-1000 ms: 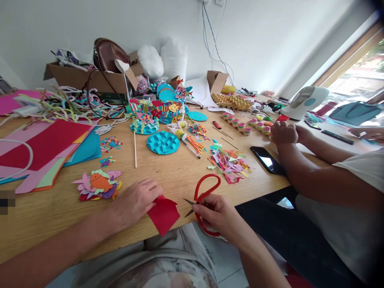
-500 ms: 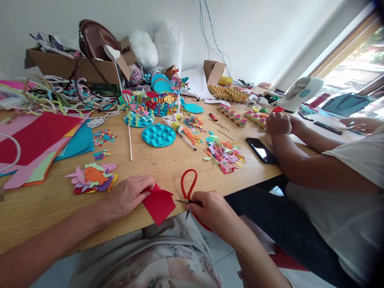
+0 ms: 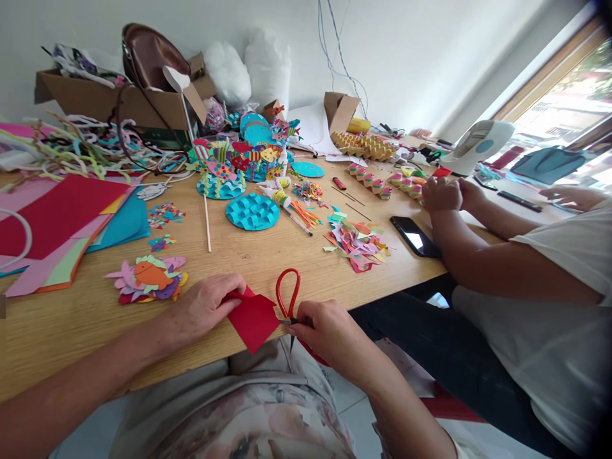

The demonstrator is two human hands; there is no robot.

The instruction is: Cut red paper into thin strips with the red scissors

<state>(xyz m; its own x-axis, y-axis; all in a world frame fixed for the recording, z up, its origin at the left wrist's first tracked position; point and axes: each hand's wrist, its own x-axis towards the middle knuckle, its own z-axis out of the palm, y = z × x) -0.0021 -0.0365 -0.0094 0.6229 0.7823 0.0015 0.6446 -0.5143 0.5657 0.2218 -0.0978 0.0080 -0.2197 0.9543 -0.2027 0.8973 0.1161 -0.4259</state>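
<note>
A piece of red paper (image 3: 254,322) is pinched between the thumb and fingers of my left hand (image 3: 208,305), close to the table's front edge. My right hand (image 3: 327,328) grips a pair of scissors (image 3: 289,293) with red handles. Their blades stand apart, and one tip reaches the right edge of the paper; I cannot tell whether the paper lies between the blades. Left of my left hand is a pile of paper fish cutouts (image 3: 152,278), an orange one on top.
Paper scraps (image 3: 358,242) and a phone (image 3: 414,236) lie to the right, beside a co-worker's hands (image 3: 442,193). Coloured paper sheets (image 3: 57,217) cover the left side. Farther back are a turquoise woven disc (image 3: 252,211), a wooden stick (image 3: 207,223) and glue bottles (image 3: 278,196).
My right hand has brought the scissors left, up to the red paper's edge. The left hand keeps its hold on the paper. The view has shifted slightly.
</note>
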